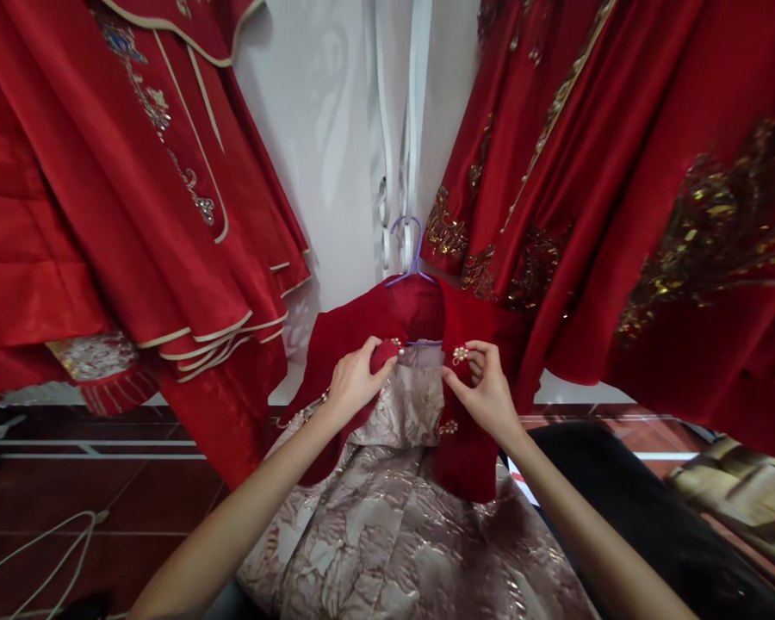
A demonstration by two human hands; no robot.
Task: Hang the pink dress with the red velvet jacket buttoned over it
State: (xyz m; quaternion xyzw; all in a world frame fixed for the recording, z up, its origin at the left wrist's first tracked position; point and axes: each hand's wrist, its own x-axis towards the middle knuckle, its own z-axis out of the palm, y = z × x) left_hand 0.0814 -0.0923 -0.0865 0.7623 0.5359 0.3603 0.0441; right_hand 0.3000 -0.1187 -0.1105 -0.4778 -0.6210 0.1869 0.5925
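A dark red velvet jacket (471,448) hangs on a purple hanger (414,258) in front of me, over a pale pink brocade dress (393,534). My left hand (355,379) is closed, pinching the jacket's left front edge near the collar, by a small pearl fastening (399,346). At the right front edge my right hand (484,387) is closed on the cloth, its fingertips pinching a pearl button (460,353). The two edges are held apart, and the dress shows between them.
Red embroidered robes hang at the left (135,215) and at the right (620,189), close on both sides. Behind is a white wall with a white rail (413,103). A white cable (58,542) lies on the dark red floor, and a black surface (626,508) is at lower right.
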